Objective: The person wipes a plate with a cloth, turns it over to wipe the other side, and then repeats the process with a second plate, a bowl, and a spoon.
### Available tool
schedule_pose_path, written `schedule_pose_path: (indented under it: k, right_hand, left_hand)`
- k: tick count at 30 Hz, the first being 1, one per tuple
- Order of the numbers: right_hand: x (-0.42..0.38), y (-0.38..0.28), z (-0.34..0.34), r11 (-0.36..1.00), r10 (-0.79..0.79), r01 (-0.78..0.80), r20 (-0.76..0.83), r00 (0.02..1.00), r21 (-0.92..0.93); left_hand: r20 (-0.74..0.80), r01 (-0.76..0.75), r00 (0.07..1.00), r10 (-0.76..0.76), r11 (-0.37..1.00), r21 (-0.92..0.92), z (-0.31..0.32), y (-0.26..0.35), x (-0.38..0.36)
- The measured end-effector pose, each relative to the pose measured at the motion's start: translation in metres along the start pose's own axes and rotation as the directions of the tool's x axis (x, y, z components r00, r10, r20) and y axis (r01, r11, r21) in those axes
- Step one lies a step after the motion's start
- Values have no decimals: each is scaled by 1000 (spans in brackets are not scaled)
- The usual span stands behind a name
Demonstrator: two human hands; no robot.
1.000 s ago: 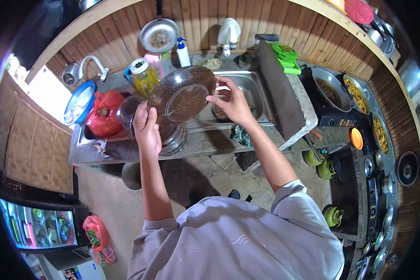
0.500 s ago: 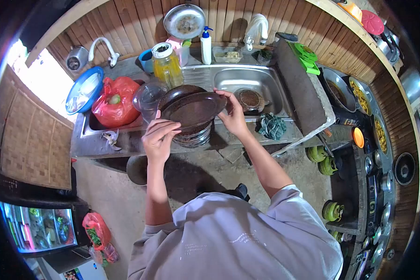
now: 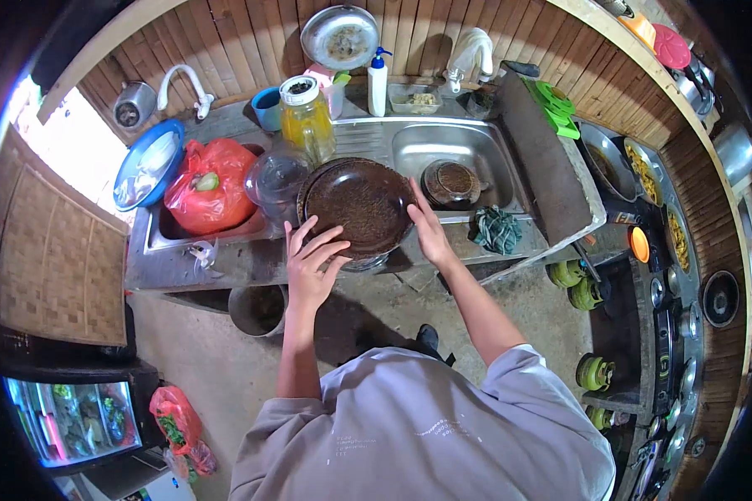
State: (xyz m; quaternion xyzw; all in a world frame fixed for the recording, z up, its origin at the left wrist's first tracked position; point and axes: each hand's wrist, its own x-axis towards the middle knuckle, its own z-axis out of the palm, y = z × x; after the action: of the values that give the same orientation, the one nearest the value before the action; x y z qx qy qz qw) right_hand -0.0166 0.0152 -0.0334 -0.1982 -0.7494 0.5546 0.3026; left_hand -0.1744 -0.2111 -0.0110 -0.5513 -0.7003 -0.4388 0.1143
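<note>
A dark brown round plate (image 3: 361, 207) lies on top of a stack of similar dishes at the counter's front edge. My left hand (image 3: 312, 265) touches the plate's lower left rim with its fingers spread. At the right rim, my right hand (image 3: 427, 225) rests with fingers stretched out along the edge. The lower dishes of the stack are mostly hidden under the top plate. Right of the stack, a brown dish (image 3: 451, 184) sits in the steel sink (image 3: 406, 150), with a dark green cloth (image 3: 497, 230) on the ledge before it.
Left of the stack are a clear plastic container (image 3: 277, 177), a red bag (image 3: 210, 188) and a blue basin (image 3: 149, 164). Behind stand a yellow-filled jar (image 3: 307, 125) and a white pump bottle (image 3: 378, 87). A concrete divider (image 3: 551, 154) rises at right; a bucket (image 3: 257, 311) is below.
The tilted plate has come down flat onto the stack. My left hand has moved right and spread its fingers; my right hand has shifted slightly down and right along the rim.
</note>
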Motion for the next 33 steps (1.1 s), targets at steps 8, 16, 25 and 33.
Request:
schedule_pose_path:
  k: [8,16,25,33]
  right_hand:
    - [9,14,17,997,18,-21,-36,999,-74]
    - [0,4,13,993,51,-60,-91,995,-104]
    - [-17,28,-52,979,124,-157,-238,963,-128]
    - [-18,85,-178,896,218,-323,-331,918,-306]
  left_hand:
    - [-41,71,997,-71,997,-9,6,-6,4]
    - [-62,64,996,-61,997,39,6,13,10]
    - [-59,-98,994,89,977,-187,41,100,50]
    - [173,-2,982,81,909,-417,137,129,69]
